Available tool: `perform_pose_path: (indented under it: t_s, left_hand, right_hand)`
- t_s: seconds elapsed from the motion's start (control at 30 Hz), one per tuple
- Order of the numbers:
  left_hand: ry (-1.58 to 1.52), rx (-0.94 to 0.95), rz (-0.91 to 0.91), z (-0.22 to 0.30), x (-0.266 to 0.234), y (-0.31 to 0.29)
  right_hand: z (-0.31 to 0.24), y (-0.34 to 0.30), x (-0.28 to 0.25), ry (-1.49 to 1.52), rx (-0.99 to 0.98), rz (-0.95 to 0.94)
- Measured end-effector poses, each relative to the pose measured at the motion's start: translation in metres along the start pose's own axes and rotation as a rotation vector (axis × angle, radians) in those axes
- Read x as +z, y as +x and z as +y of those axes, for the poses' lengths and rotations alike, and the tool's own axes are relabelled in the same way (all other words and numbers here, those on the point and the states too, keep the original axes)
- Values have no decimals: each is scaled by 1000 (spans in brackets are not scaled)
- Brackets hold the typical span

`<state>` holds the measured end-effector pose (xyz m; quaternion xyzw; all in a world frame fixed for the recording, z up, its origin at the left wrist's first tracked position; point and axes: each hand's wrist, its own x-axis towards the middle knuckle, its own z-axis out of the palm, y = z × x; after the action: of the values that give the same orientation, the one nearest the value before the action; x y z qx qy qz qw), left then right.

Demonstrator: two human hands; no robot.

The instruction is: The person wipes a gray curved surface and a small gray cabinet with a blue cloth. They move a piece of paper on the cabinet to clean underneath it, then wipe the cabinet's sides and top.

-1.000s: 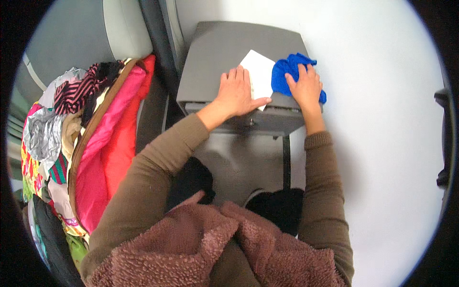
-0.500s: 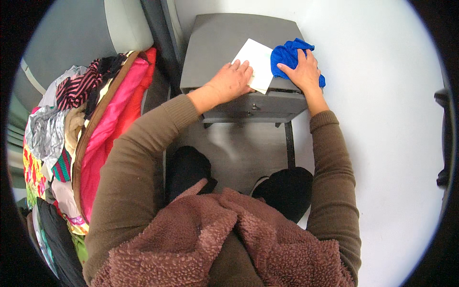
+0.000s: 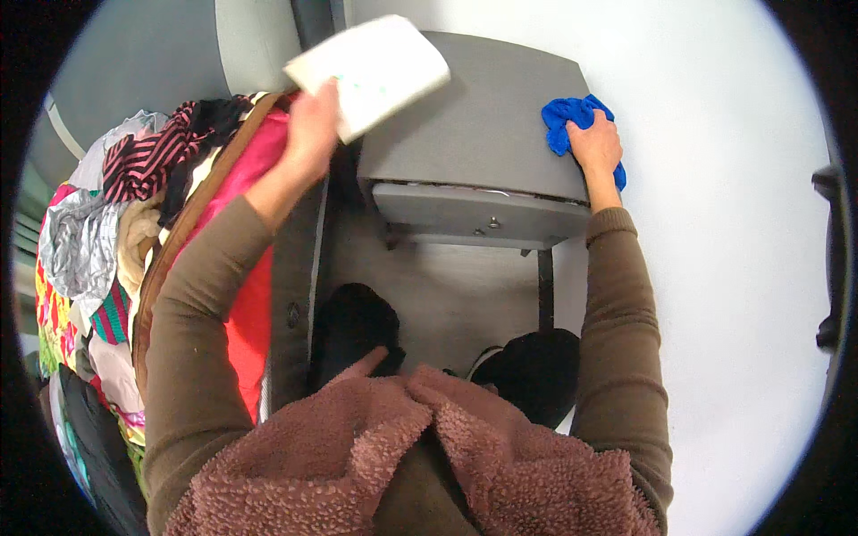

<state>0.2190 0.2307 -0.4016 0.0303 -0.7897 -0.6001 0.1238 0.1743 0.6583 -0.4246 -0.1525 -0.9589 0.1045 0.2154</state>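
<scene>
A thin white booklet (image 3: 384, 67) with faint green marks is held up by one edge in my left hand (image 3: 313, 134), over the left side of the grey nightstand (image 3: 500, 98). The hand is slightly smeared by motion. At the nightstand's right edge, my right hand (image 3: 596, 147) is closed on a crumpled blue cloth (image 3: 559, 118). Part of that cloth hangs past the wrist on the right. Below the top, the drawer (image 3: 438, 210) shows a narrow gap with something pale in it.
To the left, a pile of clothes (image 3: 85, 241) lies beside pink and red bedding (image 3: 246, 308) on a dark bed frame (image 3: 295, 339). A white wall (image 3: 724, 268) runs along the right. My feet stand on the floor in front of the nightstand.
My left hand has lifted the booklet off the nightstand and carried it left. My right hand has gone from spread on the blue cloth to gripping it, slightly farther right.
</scene>
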Motion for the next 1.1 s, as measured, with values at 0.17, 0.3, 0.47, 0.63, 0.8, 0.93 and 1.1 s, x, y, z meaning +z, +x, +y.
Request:
perform_pose_path:
  t_s: [0.17,0.3,0.47,0.63,0.8,0.93,1.1]
  left_hand:
    - [-812,-237,79,-20,-16,7]
    - [-1012,-303,-133,-39,-15,3]
    - [-1087,-329,-266,-46,-26,10]
    - [-1260,-361,-429,-51,-15,7]
    - [-1211,-382,-403,-49,-13,2]
    - [-1161,-412,-341,-41,-20,-2]
    - [-1107,-422,-248,-39,-19,-5]
  right_hand:
    - [-131,-82,-8,301,-479,-151]
    - [-196,-141,14,511,-876,-89]
    - [-102,-92,8,399,-783,-40]
    - [-33,-14,-17,-43,-39,87]
    - [-68,-58,-5,-15,-310,55]
    - [-56,-131,-36,122,-643,-136]
    - [-10,-79,-38,233,-213,-184]
